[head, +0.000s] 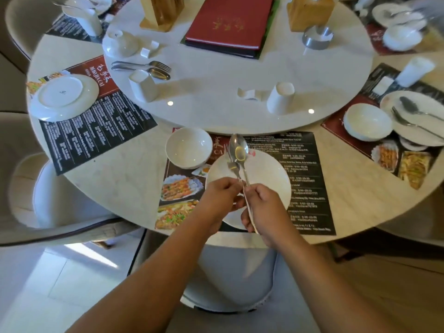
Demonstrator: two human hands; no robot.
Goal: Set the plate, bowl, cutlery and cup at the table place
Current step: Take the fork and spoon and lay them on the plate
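Nearest is a padded chair seat (230,280) tucked under the edge of the round marble bench (120,179), with both forearms reaching over it. The left hand (222,195) and right hand (262,207) are close together above the near side of a white plate (266,174). The left hand's fingers are curled and pinch the handle of a fork (233,166). The right hand is closed round the handle of a spoon (238,149), whose end sticks out below the fist. Both pieces point away from the person, the spoon's bowl facing up and reaching past the plate's far rim, the fork just beside it on the left and lower. The plate lies on a dark printed placemat (307,164) with food photos along its left edge. A white bowl (188,147) stands upright at the mat's far left corner, just beside the plate. Beyond, on the raised round turntable (216,116), a white cup (280,98) stands near the edge, next to a small white rest (249,93). A second cup (141,86) stands to the left by another fork and spoon pair (144,67). Farther back lie a red menu folder (230,22), a metal ashtray (316,38) and two wooden boxes (310,13). At the left place an upturned plate (64,94) rests on its mat.
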